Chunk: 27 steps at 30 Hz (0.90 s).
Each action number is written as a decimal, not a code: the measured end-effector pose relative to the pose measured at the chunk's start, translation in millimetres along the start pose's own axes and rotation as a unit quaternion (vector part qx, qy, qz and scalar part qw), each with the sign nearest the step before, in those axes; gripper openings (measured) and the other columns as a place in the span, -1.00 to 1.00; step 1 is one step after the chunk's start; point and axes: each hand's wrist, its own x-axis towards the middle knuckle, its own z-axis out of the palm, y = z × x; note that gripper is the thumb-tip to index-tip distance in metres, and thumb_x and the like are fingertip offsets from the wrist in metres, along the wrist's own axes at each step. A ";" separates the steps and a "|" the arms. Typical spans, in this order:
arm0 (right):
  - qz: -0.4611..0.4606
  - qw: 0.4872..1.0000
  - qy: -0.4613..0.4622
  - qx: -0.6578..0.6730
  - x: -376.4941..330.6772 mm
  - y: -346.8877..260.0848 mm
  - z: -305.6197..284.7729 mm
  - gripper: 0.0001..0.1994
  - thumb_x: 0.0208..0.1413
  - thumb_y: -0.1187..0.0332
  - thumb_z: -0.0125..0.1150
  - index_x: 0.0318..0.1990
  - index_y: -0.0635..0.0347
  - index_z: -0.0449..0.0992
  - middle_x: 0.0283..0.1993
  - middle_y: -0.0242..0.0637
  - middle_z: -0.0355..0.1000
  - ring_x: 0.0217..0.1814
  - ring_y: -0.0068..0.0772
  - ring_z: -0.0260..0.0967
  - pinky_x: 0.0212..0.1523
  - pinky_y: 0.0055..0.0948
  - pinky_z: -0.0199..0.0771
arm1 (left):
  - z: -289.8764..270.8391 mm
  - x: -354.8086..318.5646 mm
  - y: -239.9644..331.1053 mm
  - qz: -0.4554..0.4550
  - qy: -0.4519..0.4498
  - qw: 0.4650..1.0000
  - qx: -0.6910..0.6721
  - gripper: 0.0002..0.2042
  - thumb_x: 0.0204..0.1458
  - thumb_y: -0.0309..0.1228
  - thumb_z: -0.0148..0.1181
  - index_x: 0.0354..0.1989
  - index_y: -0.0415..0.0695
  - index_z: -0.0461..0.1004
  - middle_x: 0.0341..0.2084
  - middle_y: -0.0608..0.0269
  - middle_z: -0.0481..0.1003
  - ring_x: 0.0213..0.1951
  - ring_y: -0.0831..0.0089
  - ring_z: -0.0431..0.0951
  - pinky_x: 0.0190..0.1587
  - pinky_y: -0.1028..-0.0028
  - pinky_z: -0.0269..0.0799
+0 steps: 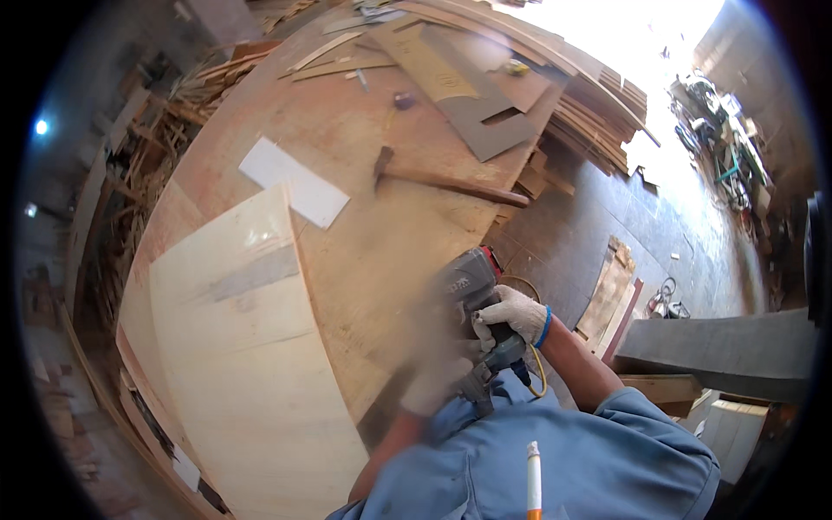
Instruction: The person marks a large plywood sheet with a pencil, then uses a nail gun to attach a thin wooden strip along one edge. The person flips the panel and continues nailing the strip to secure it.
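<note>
A dark grey and red nail gun (469, 276) is held close to my body, at the near edge of the workbench. My right hand (517, 316), in a white knit glove with a blue cuff, is closed around its grip. A thin yellow hose (542, 373) loops beside that hand. My left hand (432, 388), also gloved, is beside the tool's lower end; motion smears its fingers, and whether it grips the tool is unclear. To the left of the hands lies a pale wooden panel (234, 338).
On the workbench (329, 121) lie a wooden-handled hammer (451, 184), a white rectangular board (295, 182), a cardboard sheet (472, 104) and a small tape measure (517, 67). Stacked boards (594, 121) stand beyond its right edge. Scrap wood (147, 165) piles up at left. A cigarette (534, 477) shows at the bottom.
</note>
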 end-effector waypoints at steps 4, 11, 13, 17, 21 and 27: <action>-0.029 0.998 0.018 0.049 -17.3 -12.2 -54.6 -0.83 0.04 0.42 0.26 -0.30 0.37 0.53 -0.53 -0.17 0.48 -0.53 -0.33 0.48 -0.41 -0.35 0.55 | 28.9 48.7 -10.2 -0.106 -0.041 0.993 0.000 -0.73 0.14 -0.54 0.14 0.02 -0.31 0.43 -0.08 0.03 0.44 0.03 0.20 0.43 0.16 0.30 0.36; -0.072 0.983 0.028 0.165 -34.5 -30.0 -182.9 -0.73 0.04 0.39 0.28 -0.14 0.38 0.49 -0.54 -0.13 0.46 -0.57 -0.28 0.44 -0.44 -0.27 0.54 | 92.8 156.3 -30.6 -0.187 -0.112 0.976 -0.018 -0.26 0.17 -0.09 0.26 0.43 -0.22 0.17 0.09 0.11 0.51 0.02 0.34 0.57 0.07 0.34 0.51; -0.060 0.977 0.061 0.197 -37.7 -40.8 -211.2 -0.67 0.04 0.38 0.30 -0.07 0.35 0.46 -0.55 -0.13 0.44 -0.59 -0.29 0.42 -0.46 -0.26 0.53 | 94.4 188.5 -51.9 -0.212 -0.118 0.970 -0.003 -0.28 0.18 -0.11 0.25 0.43 -0.22 0.17 0.08 0.11 0.52 0.02 0.32 0.58 0.08 0.34 0.50; -0.079 0.973 0.068 0.205 -40.1 -54.7 -253.1 -0.62 0.02 0.34 0.34 -0.03 0.32 0.44 -0.56 -0.13 0.44 -0.59 -0.28 0.41 -0.47 -0.25 0.53 | 98.8 237.1 -58.4 -0.216 -0.171 0.956 0.101 -0.37 0.20 -0.17 0.22 0.39 -0.20 0.25 -0.02 0.14 0.55 -0.05 0.38 0.59 0.03 0.38 0.50; -0.094 0.971 0.073 0.209 -41.2 -63.3 -281.5 -0.62 0.01 0.32 0.36 -0.04 0.30 0.45 -0.55 -0.13 0.45 -0.60 -0.26 0.44 -0.49 -0.23 0.55 | 137.7 255.9 -29.1 -0.088 -0.189 0.950 0.234 -0.52 0.24 -0.28 0.16 0.29 -0.21 0.35 -0.23 0.24 0.55 -0.24 0.49 0.57 -0.15 0.43 0.49; -0.138 0.951 0.150 0.233 -29.3 -99.9 -303.0 -0.68 0.11 0.30 0.16 -0.06 0.34 0.43 -0.55 -0.18 0.43 -0.58 -0.27 0.41 -0.47 -0.27 0.54 | 166.1 291.1 21.3 -0.109 -0.131 0.984 0.056 -0.75 0.19 -0.42 0.15 0.02 -0.17 0.45 -0.43 0.35 0.50 -0.39 0.57 0.49 -0.34 0.53 0.38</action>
